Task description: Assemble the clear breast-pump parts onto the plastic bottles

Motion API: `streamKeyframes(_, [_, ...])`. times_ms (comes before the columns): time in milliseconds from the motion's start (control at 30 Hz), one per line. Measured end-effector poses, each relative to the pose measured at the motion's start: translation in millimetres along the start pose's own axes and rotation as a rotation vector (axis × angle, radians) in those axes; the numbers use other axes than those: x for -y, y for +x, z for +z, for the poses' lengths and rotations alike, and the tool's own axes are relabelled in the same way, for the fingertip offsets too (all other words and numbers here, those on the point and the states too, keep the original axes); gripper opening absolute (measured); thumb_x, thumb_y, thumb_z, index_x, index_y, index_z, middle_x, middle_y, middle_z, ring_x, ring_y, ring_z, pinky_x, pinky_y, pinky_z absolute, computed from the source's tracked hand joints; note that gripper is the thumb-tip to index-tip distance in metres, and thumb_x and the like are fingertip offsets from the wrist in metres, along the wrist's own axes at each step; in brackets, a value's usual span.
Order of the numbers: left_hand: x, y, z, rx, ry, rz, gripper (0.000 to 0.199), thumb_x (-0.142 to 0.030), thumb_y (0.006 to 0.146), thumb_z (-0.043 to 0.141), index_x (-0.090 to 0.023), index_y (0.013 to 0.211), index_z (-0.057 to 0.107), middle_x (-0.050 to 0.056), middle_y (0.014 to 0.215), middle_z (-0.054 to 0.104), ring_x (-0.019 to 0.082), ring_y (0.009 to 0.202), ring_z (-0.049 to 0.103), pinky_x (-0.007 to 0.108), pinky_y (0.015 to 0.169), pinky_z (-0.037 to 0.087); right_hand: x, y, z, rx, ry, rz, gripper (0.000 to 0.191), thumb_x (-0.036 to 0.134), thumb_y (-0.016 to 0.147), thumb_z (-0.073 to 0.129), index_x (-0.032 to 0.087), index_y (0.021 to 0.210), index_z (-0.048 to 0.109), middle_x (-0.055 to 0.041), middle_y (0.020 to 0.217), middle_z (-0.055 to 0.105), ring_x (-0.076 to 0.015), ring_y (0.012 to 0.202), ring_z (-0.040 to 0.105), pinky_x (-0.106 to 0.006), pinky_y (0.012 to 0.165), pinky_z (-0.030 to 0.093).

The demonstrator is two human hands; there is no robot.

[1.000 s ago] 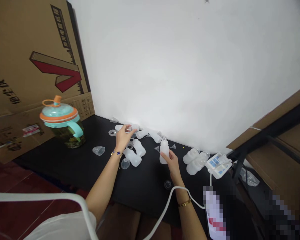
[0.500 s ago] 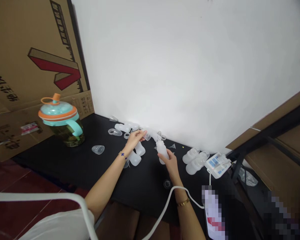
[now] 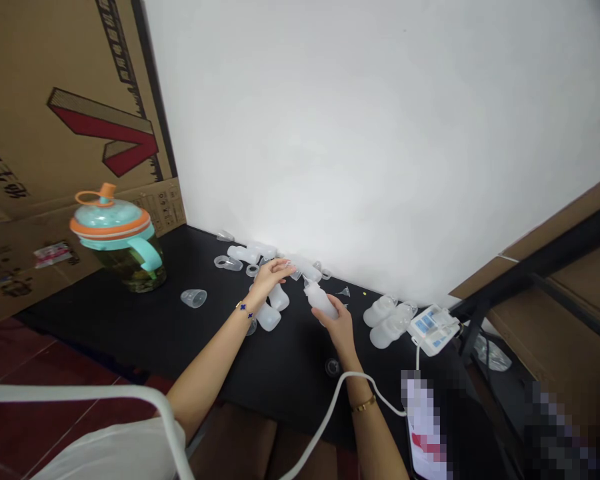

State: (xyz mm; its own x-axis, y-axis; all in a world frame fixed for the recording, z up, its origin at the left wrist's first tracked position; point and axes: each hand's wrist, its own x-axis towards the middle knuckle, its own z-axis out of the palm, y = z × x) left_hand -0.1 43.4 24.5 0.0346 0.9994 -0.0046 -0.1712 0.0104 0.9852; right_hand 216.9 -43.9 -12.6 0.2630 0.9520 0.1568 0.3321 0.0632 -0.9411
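My right hand (image 3: 336,321) is wrapped round a frosted white bottle (image 3: 321,300), held above the black table and tilted with its neck toward my left hand. My left hand (image 3: 271,277) has its fingers drawn together beside a small clear piece (image 3: 297,273); whether they grip it is hard to make out. Two white bottles (image 3: 268,317) lie under and beside my left wrist. Behind both hands, along the wall, are more white bottles (image 3: 243,254), a white ring (image 3: 253,270) and a clear cap (image 3: 233,264).
A lidded jug (image 3: 123,247) stands at the left by a large carton (image 3: 80,53). To the right lie two capped bottles (image 3: 393,327), a white power strip (image 3: 434,329) and a phone (image 3: 427,433). A white cable (image 3: 325,423) crosses in front. One clear cup (image 3: 194,298) lies left.
The bottle in my right hand has tipped further left, its neck now lower and nearer my left hand. My left hand has barely moved. The view has shifted slightly.
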Motion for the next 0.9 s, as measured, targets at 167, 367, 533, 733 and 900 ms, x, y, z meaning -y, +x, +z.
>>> streamKeyframes(167, [-2.3, -3.4, 0.0, 0.034, -0.018, -0.007, 0.055, -0.054, 0.066, 0.085, -0.018, 0.105, 0.073, 0.008, 0.103, 0.076, 0.023, 0.098, 0.070, 0.027, 0.074, 0.054, 0.1, 0.5, -0.6, -0.005, -0.004, 0.019, 0.057, 0.050, 0.065, 0.085, 0.021, 0.112, 0.074, -0.0082, 0.113, 0.075, -0.0328, 0.108, 0.066, -0.044, 0.096, 0.050])
streamKeyframes(367, [1.8, -0.8, 0.3, 0.085, -0.005, 0.016, 0.050, -0.062, 0.073, 0.078, -0.017, 0.094, 0.075, 0.006, 0.095, 0.073, 0.019, 0.087, 0.067, 0.027, 0.074, 0.053, 4.1, -0.9, -0.2, 0.015, -0.007, -0.015, 0.057, 0.051, 0.065, 0.085, 0.019, 0.111, 0.076, -0.0096, 0.113, 0.075, -0.0328, 0.106, 0.067, -0.042, 0.094, 0.051])
streamKeyframes(533, [4.7, 1.9, 1.1, 0.101, -0.020, -0.010, 0.053, -0.064, 0.075, 0.076, -0.016, 0.097, 0.074, 0.007, 0.098, 0.073, 0.018, 0.082, 0.067, 0.029, 0.074, 0.054, 6.5, -3.4, 1.4, 0.089, 0.019, -0.043, 0.051, 0.052, 0.069, 0.082, 0.019, 0.108, 0.078, -0.0082, 0.110, 0.076, -0.0304, 0.102, 0.068, -0.037, 0.087, 0.052])
streamKeyframes(733, [3.5, 0.8, 1.1, 0.120, -0.026, -0.025, 0.053, -0.059, 0.072, 0.081, -0.017, 0.102, 0.072, 0.006, 0.092, 0.073, 0.020, 0.085, 0.069, 0.029, 0.074, 0.055, 5.5, -4.4, 1.7, 0.104, 0.047, -0.016, 0.054, 0.053, 0.070, 0.082, 0.018, 0.111, 0.077, -0.0086, 0.110, 0.075, -0.0300, 0.098, 0.068, -0.035, 0.082, 0.053])
streamKeyframes(900, [8.3, 3.0, 1.8, 0.161, 0.011, -0.036, 0.053, -0.055, 0.071, 0.084, -0.018, 0.107, 0.073, 0.008, 0.096, 0.075, 0.023, 0.091, 0.071, 0.028, 0.074, 0.056, 5.8, -3.7, 2.0, 0.090, 0.042, -0.027, 0.053, 0.052, 0.070, 0.082, 0.018, 0.110, 0.077, -0.0086, 0.110, 0.075, -0.0305, 0.100, 0.067, -0.036, 0.085, 0.052])
